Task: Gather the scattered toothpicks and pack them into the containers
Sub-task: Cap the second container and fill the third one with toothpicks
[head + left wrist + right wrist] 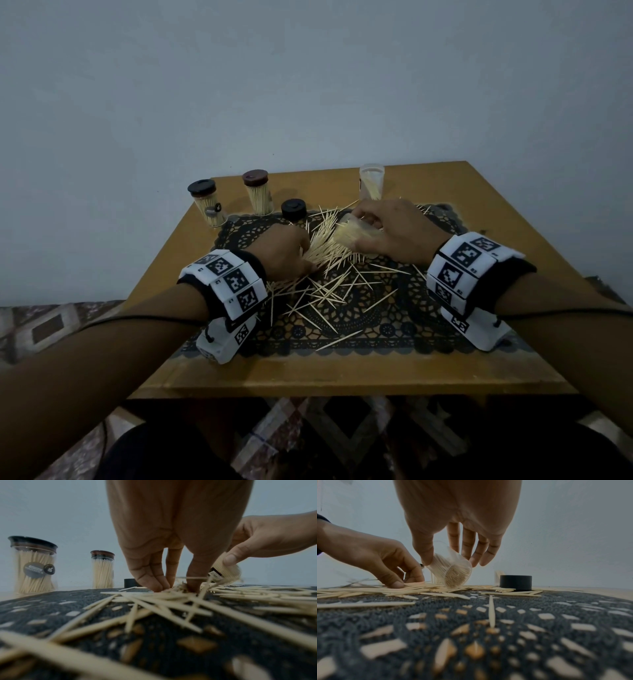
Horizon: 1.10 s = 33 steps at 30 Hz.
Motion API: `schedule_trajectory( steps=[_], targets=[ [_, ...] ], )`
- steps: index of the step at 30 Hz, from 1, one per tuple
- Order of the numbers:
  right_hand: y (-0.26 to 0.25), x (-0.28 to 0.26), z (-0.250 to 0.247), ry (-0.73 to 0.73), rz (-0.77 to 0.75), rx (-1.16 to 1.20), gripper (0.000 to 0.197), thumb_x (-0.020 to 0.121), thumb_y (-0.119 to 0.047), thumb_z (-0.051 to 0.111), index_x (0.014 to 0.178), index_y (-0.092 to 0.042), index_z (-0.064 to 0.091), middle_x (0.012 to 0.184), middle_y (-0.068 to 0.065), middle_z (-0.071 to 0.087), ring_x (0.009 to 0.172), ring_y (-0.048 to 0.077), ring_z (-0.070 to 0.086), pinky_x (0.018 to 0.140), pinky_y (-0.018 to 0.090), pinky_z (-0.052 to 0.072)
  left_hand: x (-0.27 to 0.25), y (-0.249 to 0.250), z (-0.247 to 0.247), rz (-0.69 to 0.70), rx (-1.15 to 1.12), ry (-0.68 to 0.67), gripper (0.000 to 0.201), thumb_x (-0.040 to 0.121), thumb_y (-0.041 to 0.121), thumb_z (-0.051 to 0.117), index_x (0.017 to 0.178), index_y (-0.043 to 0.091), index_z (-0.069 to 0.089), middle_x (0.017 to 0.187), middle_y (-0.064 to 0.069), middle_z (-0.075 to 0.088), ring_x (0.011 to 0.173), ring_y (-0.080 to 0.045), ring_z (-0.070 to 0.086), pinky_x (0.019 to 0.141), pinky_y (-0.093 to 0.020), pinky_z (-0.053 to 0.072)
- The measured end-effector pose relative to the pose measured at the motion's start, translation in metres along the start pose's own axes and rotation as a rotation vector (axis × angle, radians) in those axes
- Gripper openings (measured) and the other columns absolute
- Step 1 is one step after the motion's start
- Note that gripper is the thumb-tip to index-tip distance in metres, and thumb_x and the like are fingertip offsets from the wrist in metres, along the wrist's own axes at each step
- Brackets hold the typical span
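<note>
Toothpicks [329, 274] are lying scattered on the black lace mat [387, 329], most of them in a heap just under and between the two hands. A bunch from this heap is being pinched by the left hand [284, 253], whose fingertips [159, 586] are curled together and pressing down into the sticks. A clear container [452, 573], tilted with its mouth toward the left hand and already nearly full, is being held by the right hand [394, 233], thumb and fingers closed around it. Beyond the left hand, two filled containers [207, 207] are standing capped; a loose black lid [293, 209] is lying beside them. Beyond the right hand, an open container [371, 181] is standing partly filled. Judging from this, the task is roughly half finished: many toothpicks are still waiting nearer to the wrists, and two containers are still waiting for lids.
</note>
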State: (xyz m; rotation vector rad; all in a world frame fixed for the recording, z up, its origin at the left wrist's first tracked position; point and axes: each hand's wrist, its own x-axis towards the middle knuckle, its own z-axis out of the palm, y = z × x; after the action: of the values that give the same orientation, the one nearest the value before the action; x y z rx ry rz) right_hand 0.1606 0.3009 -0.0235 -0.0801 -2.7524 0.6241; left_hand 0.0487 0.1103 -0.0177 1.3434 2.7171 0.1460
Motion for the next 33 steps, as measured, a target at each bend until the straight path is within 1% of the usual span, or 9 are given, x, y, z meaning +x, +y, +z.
schedule_trajectory(
  steps=[6, 9, 12, 17, 21, 24, 27, 30, 33],
  targets=[
    [0.000, 0.000, 0.001, -0.003, 0.007, 0.002, 0.045, 0.074, -0.038, 0.081, 0.110, -0.016, 0.066, 0.099, 0.003, 0.070, 0.084, 0.014, 0.062, 0.074, 0.033, 0.052, -0.004, 0.002, -0.004, 0.112, 0.001, 0.063, 0.017, 0.087, 0.025, 0.068, 0.098, 0.013, 0.076, 0.083, 0.000, 0.072, 0.068, -0.010, 0.056, 0.063, -0.017, 0.037],
    [-0.001, 0.000, 0.001, -0.009, 0.009, -0.005, 0.046, 0.073, -0.040, 0.081, 0.110, -0.016, 0.066, 0.099, 0.003, 0.070, 0.085, 0.014, 0.062, 0.075, 0.035, 0.053, -0.002, 0.000, -0.002, 0.130, -0.017, 0.090, 0.015, 0.087, 0.025, 0.068, 0.088, 0.014, 0.078, 0.074, 0.001, 0.072, 0.058, -0.009, 0.056, 0.054, -0.014, 0.034],
    [0.000, 0.000, 0.000, -0.007, 0.009, 0.002, 0.047, 0.073, -0.040, 0.081, 0.111, -0.016, 0.066, 0.100, 0.003, 0.071, 0.086, 0.013, 0.062, 0.077, 0.036, 0.054, -0.003, -0.002, -0.002, 0.109, -0.074, 0.089, 0.015, 0.088, 0.026, 0.067, 0.089, 0.016, 0.078, 0.076, 0.000, 0.073, 0.055, -0.005, 0.054, 0.050, -0.010, 0.034],
    [0.002, 0.001, 0.001, -0.009, -0.005, -0.015, 0.046, 0.073, -0.041, 0.081, 0.110, -0.017, 0.067, 0.099, 0.004, 0.070, 0.088, 0.018, 0.065, 0.078, 0.042, 0.056, -0.003, -0.006, -0.006, 0.066, -0.136, 0.176, 0.014, 0.090, 0.017, 0.064, 0.093, 0.011, 0.077, 0.068, 0.004, 0.065, 0.059, -0.006, 0.053, 0.061, -0.018, 0.036],
    [0.004, 0.003, 0.002, -0.007, -0.014, -0.039, 0.045, 0.072, -0.044, 0.081, 0.107, -0.020, 0.066, 0.097, 0.002, 0.069, 0.088, 0.020, 0.063, 0.076, 0.043, 0.055, -0.007, -0.014, -0.013, 0.111, -0.171, 0.176, 0.013, 0.089, 0.016, 0.066, 0.095, 0.012, 0.077, 0.080, -0.002, 0.073, 0.065, -0.011, 0.060, 0.062, -0.022, 0.040],
    [0.003, 0.002, 0.002, -0.010, -0.027, -0.043, 0.045, 0.072, -0.042, 0.081, 0.108, -0.018, 0.067, 0.099, 0.002, 0.069, 0.089, 0.020, 0.061, 0.077, 0.043, 0.055, -0.010, -0.019, -0.023, 0.143, -0.176, 0.155, 0.013, 0.088, 0.016, 0.068, 0.097, 0.013, 0.076, 0.079, 0.002, 0.072, 0.062, -0.001, 0.058, 0.056, -0.009, 0.037],
    [-0.001, 0.000, -0.001, -0.019, -0.055, -0.041, 0.044, 0.072, -0.038, 0.082, 0.108, -0.016, 0.068, 0.099, 0.001, 0.069, 0.089, 0.020, 0.061, 0.079, 0.042, 0.053, -0.012, -0.013, -0.031, 0.189, -0.155, 0.119, 0.014, 0.090, 0.017, 0.065, 0.097, 0.013, 0.076, 0.075, 0.008, 0.067, 0.060, 0.005, 0.054, 0.054, -0.003, 0.037],
    [-0.004, 0.000, -0.001, -0.032, -0.076, -0.029, 0.043, 0.072, -0.037, 0.083, 0.107, -0.016, 0.069, 0.097, 0.000, 0.069, 0.087, 0.019, 0.061, 0.078, 0.039, 0.052, -0.008, -0.004, -0.034, 0.225, -0.143, 0.087, 0.014, 0.091, 0.017, 0.063, 0.096, 0.011, 0.075, 0.083, 0.002, 0.071, 0.063, -0.001, 0.054, 0.056, -0.002, 0.037],
    [-0.004, 0.001, 0.001, -0.026, -0.111, -0.036, 0.043, 0.070, -0.039, 0.083, 0.106, -0.018, 0.069, 0.095, -0.003, 0.069, 0.084, 0.017, 0.060, 0.072, 0.029, 0.045, 0.002, 0.002, -0.036, 0.236, -0.181, 0.033, 0.013, 0.091, 0.015, 0.064, 0.097, 0.014, 0.075, 0.081, -0.001, 0.072, 0.059, -0.002, 0.058, 0.052, -0.006, 0.040]
  ],
)
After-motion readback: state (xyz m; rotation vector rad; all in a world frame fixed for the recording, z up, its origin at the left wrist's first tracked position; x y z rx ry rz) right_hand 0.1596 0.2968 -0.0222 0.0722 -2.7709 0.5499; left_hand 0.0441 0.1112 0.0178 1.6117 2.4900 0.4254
